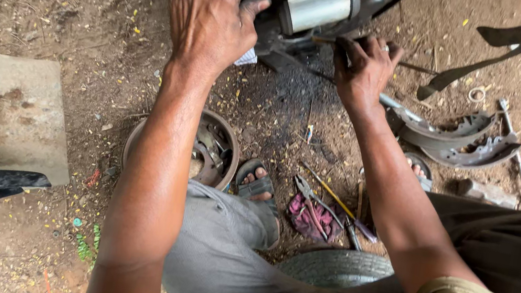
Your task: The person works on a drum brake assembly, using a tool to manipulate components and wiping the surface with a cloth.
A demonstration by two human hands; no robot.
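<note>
1. Hands work at the far edge of the scene on a dark wheel hub assembly [325, 3] with a shiny metal cylinder on its front.
2. The left hand [211, 17] lies over the hub's left side, fingers curled and closed around its dark edge, thumb against the metal beside the cylinder; a ring shows on one finger.
3. The right hand [365, 65] sits just below and right of the cylinder, fingers folded shut around a thin rod-like tool [419, 68] whose end sticks out to the right. What the tool's tip meets is hidden by the fingers.
4. A bit of white checked cloth [245, 58] peeks out under the left hand.
5. On the dirt to the right lie two curved brake shoes [463, 140], touching each other, with a long metal rod [517, 156] just beside them.
6. Nearer, between the forearms, a round brake drum [221, 154] rests on the ground next to a sandalled foot [259, 183].
7. Right of the foot, pliers [308, 196] lie on a pink rag [308, 218], with a yellow-shafted screwdriver [335, 200] just beside them.
8. A grey tyre [335, 266] sits near, against the person's trousers.
</note>
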